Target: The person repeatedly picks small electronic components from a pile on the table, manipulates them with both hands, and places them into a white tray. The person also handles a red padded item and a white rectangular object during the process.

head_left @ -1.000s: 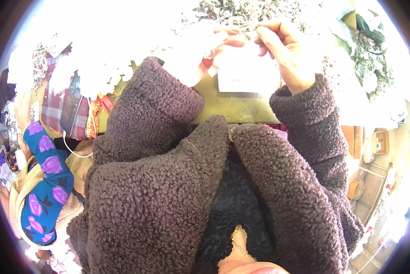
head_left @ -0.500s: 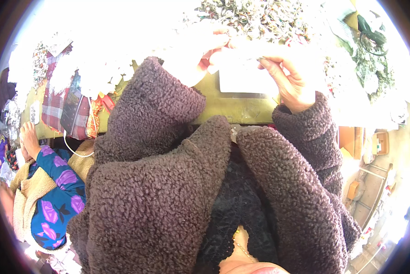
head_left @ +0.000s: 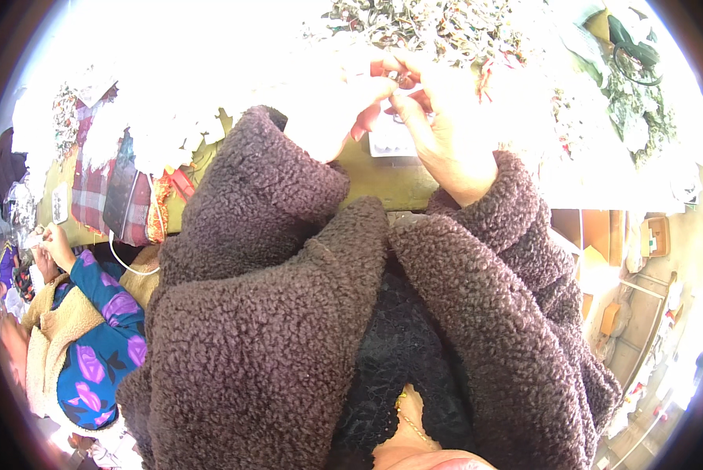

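Note:
My left hand (head_left: 361, 95) and my right hand (head_left: 448, 129) meet over the table, fingertips close together. Between them is a small shiny piece (head_left: 399, 77), too small and overexposed to name. Both hands are closed in a pinch around it. Under my right hand lies a white flat tray or card (head_left: 391, 144), with small round marks or pieces on it; my fingers and palm cover part of it. Just beyond the hands spreads a heap of small mixed pieces with wire-like bits (head_left: 438, 30). Strong glare washes out much of the left hand.
A greenish table (head_left: 375, 184) runs across in front of me. On the left lie a plaid cloth (head_left: 93, 188), a dark phone-like slab (head_left: 123, 192) with a white cable, and a red object (head_left: 181, 182). Another person in a flowered sleeve (head_left: 101, 313) sits at left. Greenish bundles (head_left: 637, 117) lie right.
My right hand has moved left from beside the white tray to meet my left hand, now covering part of the tray. The other person's hands have shifted a little.

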`<state>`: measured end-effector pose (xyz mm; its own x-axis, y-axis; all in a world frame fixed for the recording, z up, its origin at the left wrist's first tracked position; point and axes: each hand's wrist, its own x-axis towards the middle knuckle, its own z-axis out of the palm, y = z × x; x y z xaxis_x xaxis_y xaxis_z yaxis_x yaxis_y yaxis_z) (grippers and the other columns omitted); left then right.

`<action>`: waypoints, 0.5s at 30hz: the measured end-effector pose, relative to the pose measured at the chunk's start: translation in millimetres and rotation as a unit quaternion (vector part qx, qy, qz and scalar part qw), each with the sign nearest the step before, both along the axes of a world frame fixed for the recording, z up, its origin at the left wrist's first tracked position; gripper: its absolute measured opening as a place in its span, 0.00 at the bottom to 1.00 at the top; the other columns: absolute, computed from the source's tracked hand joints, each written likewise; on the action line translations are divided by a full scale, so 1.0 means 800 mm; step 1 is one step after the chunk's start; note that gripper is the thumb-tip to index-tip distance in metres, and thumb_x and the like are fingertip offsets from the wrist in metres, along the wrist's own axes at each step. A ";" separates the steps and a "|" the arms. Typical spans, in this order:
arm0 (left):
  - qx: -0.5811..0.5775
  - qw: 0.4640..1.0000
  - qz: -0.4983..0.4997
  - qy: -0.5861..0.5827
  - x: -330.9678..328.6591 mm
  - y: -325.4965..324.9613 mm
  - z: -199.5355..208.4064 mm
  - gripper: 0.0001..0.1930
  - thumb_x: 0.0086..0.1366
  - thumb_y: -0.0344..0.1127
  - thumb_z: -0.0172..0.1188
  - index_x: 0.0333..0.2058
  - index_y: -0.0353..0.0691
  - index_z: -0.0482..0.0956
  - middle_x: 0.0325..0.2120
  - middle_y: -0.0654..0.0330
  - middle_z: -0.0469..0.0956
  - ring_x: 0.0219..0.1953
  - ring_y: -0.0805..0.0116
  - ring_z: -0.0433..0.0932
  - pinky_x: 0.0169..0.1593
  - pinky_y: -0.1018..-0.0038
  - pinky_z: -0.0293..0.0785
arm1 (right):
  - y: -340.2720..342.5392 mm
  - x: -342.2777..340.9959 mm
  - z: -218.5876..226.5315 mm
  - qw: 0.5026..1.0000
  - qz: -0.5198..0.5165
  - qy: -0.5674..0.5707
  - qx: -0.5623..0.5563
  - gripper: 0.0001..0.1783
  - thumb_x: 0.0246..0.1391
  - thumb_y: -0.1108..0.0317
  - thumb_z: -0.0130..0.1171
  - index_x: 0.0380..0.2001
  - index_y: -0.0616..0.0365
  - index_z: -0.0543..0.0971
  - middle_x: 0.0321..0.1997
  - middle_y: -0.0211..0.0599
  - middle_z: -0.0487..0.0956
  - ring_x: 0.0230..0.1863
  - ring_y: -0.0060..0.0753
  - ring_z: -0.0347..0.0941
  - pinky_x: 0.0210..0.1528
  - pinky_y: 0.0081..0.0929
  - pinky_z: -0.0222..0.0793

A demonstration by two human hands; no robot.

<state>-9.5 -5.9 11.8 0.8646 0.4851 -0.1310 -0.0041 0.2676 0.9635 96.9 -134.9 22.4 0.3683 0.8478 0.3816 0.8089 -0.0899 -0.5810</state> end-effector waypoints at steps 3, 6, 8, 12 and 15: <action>0.007 0.998 0.041 -0.043 0.001 -0.005 0.002 0.12 0.57 0.29 0.61 0.40 0.35 0.76 0.21 0.68 0.73 0.16 0.85 0.66 0.16 0.88 0.59 | 0.001 0.005 0.000 1.000 0.016 0.018 -0.010 0.19 0.55 0.74 0.54 0.52 0.58 0.71 0.34 0.35 0.76 0.32 0.25 0.72 0.35 0.24 0.70; 0.051 0.996 0.068 -0.023 0.000 -0.007 0.001 0.09 0.58 0.32 0.59 0.38 0.37 0.78 0.16 0.69 0.71 0.16 0.83 0.65 0.18 0.85 0.59 | 0.001 0.010 0.002 0.995 0.043 -0.073 0.055 0.18 0.54 0.74 0.55 0.50 0.55 0.74 0.29 0.32 0.75 0.25 0.25 0.68 0.30 0.21 0.67; 0.038 0.998 0.049 -0.025 -0.001 -0.006 -0.002 0.09 0.58 0.33 0.60 0.36 0.38 0.79 0.16 0.69 0.70 0.16 0.84 0.64 0.17 0.85 0.58 | 0.002 0.012 0.003 0.984 0.049 -0.149 0.087 0.17 0.53 0.74 0.56 0.48 0.54 0.75 0.27 0.33 0.74 0.22 0.26 0.67 0.27 0.20 0.66; 0.011 0.999 0.034 -0.008 0.002 0.000 -0.010 0.08 0.57 0.36 0.61 0.33 0.38 0.79 0.14 0.70 0.68 0.14 0.84 0.63 0.16 0.84 0.56 | -0.001 0.011 0.006 0.980 0.051 -0.160 0.108 0.16 0.52 0.73 0.58 0.46 0.57 0.76 0.24 0.34 0.73 0.20 0.26 0.66 0.24 0.20 0.64; 0.050 0.998 0.011 -0.025 0.006 0.003 -0.024 0.09 0.58 0.37 0.61 0.32 0.37 0.79 0.13 0.69 0.69 0.13 0.83 0.63 0.16 0.83 0.56 | -0.010 0.015 0.010 0.990 0.076 -0.084 0.086 0.15 0.52 0.72 0.60 0.44 0.58 0.76 0.24 0.34 0.75 0.21 0.26 0.68 0.24 0.21 0.65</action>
<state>-4.8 -3.8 -7.2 0.8574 0.5132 -0.0374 -0.0581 0.1687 0.9839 108.6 -142.8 30.4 0.1617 0.8058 0.5696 0.8919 0.1278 -0.4339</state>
